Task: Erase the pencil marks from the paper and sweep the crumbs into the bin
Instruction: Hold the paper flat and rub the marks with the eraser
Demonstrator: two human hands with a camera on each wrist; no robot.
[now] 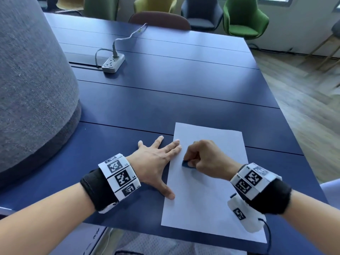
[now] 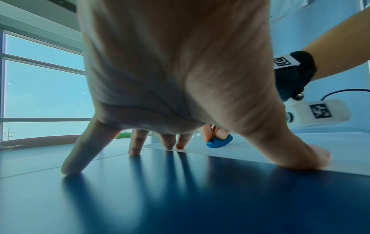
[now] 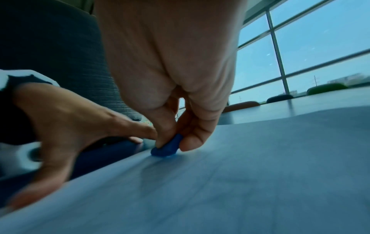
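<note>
A white sheet of paper (image 1: 207,190) lies on the dark blue table (image 1: 165,92), near its front edge. My right hand (image 1: 204,157) pinches a small blue eraser (image 1: 185,163) between thumb and fingers, and its tip presses on the sheet's left part. The eraser (image 3: 167,148) shows the same contact from the right wrist, and the eraser (image 2: 219,141) is seen past my left fingers. My left hand (image 1: 158,162) lies spread flat, thumb and two fingertips on the paper's left edge. I cannot make out pencil marks or crumbs. No bin is in view.
A large grey felt-covered curved form (image 1: 31,80) stands at the left on the table. A grey power strip (image 1: 113,63) with its cable lies at the back. Chairs (image 1: 242,15) line the far side. The table's right edge drops to a wooden floor (image 1: 303,100).
</note>
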